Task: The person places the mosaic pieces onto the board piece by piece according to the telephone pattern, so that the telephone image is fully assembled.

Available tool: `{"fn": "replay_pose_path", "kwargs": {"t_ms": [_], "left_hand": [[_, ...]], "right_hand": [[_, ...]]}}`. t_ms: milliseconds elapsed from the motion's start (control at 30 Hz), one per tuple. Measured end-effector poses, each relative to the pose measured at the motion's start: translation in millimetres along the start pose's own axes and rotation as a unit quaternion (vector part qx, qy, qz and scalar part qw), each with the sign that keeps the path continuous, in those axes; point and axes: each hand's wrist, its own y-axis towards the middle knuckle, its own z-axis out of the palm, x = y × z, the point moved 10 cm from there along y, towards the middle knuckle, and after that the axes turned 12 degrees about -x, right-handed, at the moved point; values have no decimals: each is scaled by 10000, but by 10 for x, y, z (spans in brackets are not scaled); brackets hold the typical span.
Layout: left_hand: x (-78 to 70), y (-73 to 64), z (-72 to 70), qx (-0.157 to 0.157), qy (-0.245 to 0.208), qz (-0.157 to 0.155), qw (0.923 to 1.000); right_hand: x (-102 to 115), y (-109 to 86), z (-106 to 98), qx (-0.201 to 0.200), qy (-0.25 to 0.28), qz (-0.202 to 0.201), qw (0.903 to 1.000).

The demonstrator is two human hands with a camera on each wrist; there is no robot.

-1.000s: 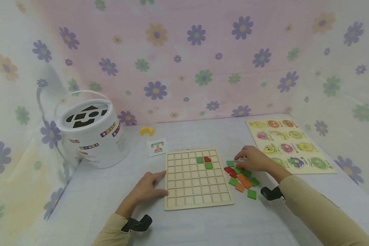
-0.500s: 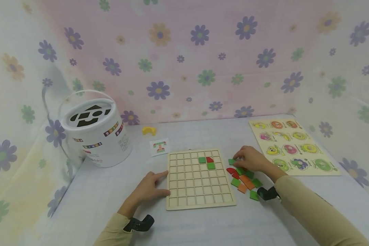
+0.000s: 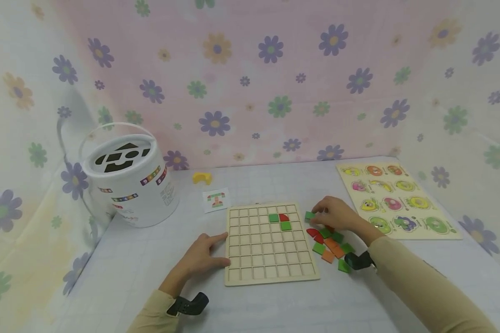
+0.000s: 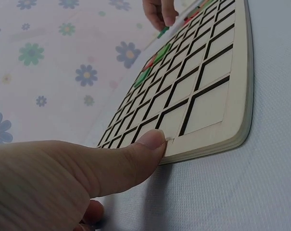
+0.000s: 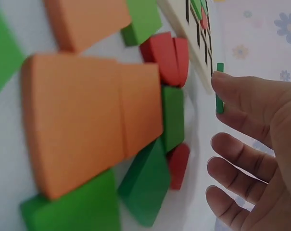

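Observation:
A wooden grid board (image 3: pixel 256 247) lies on the table, with two green square tiles and a red quarter-round tile in its upper right cells. My left hand (image 3: pixel 200 254) is at its left side, thumb and index finger spread and touching the edge; the left wrist view shows the thumb (image 4: pixel 140 159) against the rim. Just right of the board, my right hand (image 3: pixel 337 214) pinches a green square tile (image 5: pixel 220 91) between thumb and index finger, the other fingers loosely bent. Below that hand lie loose green, red and orange tiles (image 3: pixel 336 251).
A small pattern card (image 3: pixel 216 200) lies behind the board, with a yellow arch-shaped block (image 3: pixel 202 177) beyond it. At the back left stands a white bucket (image 3: pixel 139 203) with shape cutouts in its lid. A fruit puzzle board (image 3: pixel 385 190) lies at the right.
My right hand has come up from the loose tiles, taken the green square tile from their far end and shifted it slightly left towards the board. My left hand stays at the board's edge.

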Motion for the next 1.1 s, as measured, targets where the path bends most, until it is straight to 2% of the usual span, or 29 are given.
{"fn": "replay_pose_path", "kwargs": {"t_ms": [267,700,1100], "left_hand": [[14,7,7,-22,45,44,10000],[-6,13,8,-69,-1,14,10000],[17,9,4,-76,35,6,10000]], "right_hand": [[323,145,112,-20,89,-451,9989],[805,311,350,256,-3,-811,9964],[1083,410,504,307,-282,-952,9946]]}}
